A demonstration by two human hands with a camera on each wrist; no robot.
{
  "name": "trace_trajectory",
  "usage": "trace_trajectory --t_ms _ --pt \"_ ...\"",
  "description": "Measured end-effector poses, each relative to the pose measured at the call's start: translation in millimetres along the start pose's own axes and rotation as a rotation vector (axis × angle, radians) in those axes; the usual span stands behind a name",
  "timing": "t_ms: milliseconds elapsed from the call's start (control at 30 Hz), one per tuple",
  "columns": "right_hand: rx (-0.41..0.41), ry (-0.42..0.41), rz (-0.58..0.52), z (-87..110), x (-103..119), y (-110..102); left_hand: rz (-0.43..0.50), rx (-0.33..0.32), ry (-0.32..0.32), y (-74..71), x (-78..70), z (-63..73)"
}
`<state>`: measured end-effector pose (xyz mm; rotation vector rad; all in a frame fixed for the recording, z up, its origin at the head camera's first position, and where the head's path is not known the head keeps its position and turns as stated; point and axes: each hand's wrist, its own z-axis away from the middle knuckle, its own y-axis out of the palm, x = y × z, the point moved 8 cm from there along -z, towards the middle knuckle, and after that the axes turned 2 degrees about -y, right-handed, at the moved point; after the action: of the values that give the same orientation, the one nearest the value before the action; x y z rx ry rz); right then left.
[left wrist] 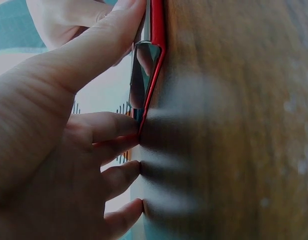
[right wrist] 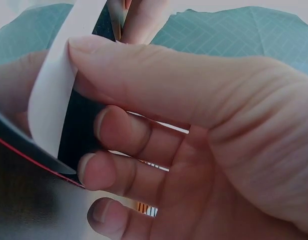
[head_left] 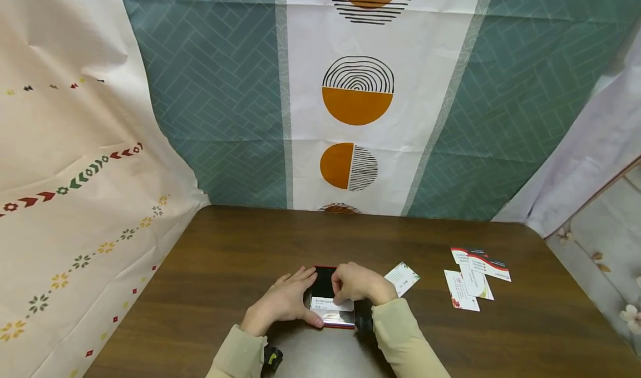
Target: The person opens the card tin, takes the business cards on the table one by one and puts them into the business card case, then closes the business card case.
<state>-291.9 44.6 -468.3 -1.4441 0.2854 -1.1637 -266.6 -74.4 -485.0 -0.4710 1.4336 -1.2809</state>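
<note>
A flat card case (head_left: 324, 281), black inside with a red edge and a shiny silver lower part, lies on the table in the head view. My left hand (head_left: 287, 299) holds it from the left, thumb along the near corner and fingers spread by its left side. In the left wrist view its fingertips (left wrist: 136, 167) reach down to the tabletop beside the red rim. My right hand (head_left: 359, 283) pinches a white business card (head_left: 325, 303) that lies across the case. The card (right wrist: 51, 87) looks bent in the right wrist view, with the thumb on its edge.
A single white card (head_left: 402, 278) lies just beyond my right wrist. Farther right, several overlapping business cards (head_left: 462, 290) are spread on the brown wooden table (head_left: 240, 244). Patterned cloth (head_left: 220, 116) hangs along the table's back and sides.
</note>
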Motion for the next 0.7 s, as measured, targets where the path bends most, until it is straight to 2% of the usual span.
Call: trace_trajectory --t_ms 267,500,700 --pt "-0.02 -0.05 -0.037 2.6 1.0 -11.1 -0.007 0.002 -0.005 0.3 -1.7 0.9" --pt "-0.056 -0.032 -0.082 9.4 -10.3 -26.1 -0.008 0.0 0.006 -1.1 -3.2 0.3" --pt "-0.105 -0.046 -0.211 21.6 -22.4 -39.9 -0.004 0.001 -0.007 0.1 -2.7 0.3"
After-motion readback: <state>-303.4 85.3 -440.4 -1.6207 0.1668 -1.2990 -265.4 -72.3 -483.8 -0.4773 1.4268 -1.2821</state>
